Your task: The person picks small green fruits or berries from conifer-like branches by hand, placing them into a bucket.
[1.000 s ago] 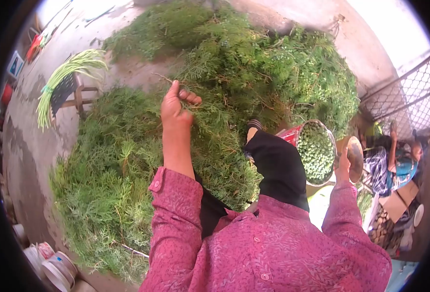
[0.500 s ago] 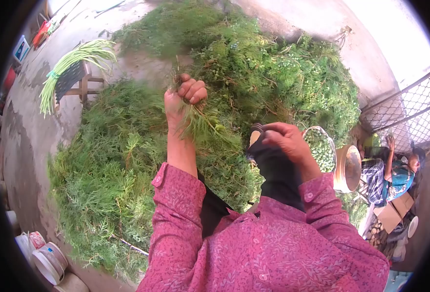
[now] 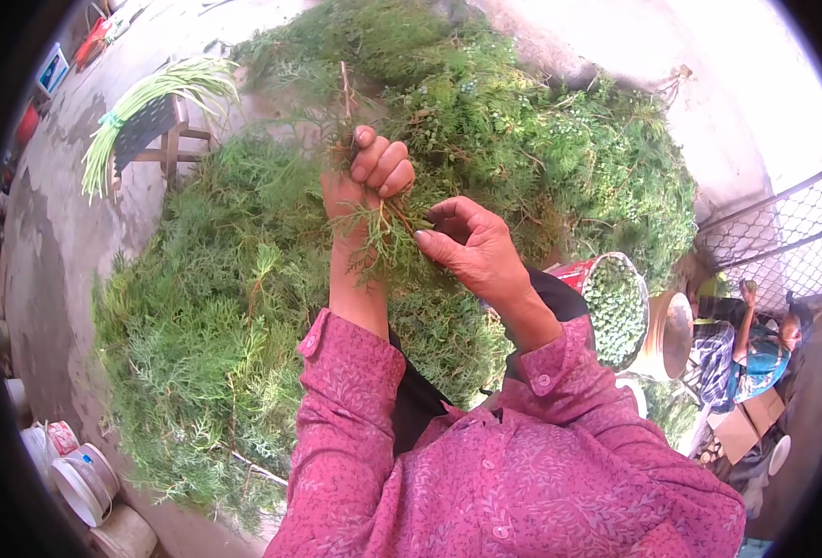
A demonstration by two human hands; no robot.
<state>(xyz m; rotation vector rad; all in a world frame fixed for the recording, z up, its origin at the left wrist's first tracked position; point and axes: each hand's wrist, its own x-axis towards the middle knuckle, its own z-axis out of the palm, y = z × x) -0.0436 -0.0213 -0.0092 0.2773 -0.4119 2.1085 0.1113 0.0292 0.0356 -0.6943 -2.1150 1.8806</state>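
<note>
The fingers (image 3: pixel 387 167) of the left hand (image 3: pixel 364 181) are curled shut around the stems of a feathery green sprig (image 3: pixel 378 244), which is held upright above the lap, its foliage hanging below the fist. The right hand (image 3: pixel 476 251) is brought against the sprig with thumb and forefinger bent toward its stem; whether it is gripped cannot be told. A large heap of the same greenery (image 3: pixel 197 316) is spread on the concrete floor (image 3: pixel 48 242) around both hands. A bowl (image 3: pixel 647 312) filled with small green pods is seen to the right, and a bundle of long green stalks (image 3: pixel 146 98) is laid on a stool (image 3: pixel 167 139) far left.
</note>
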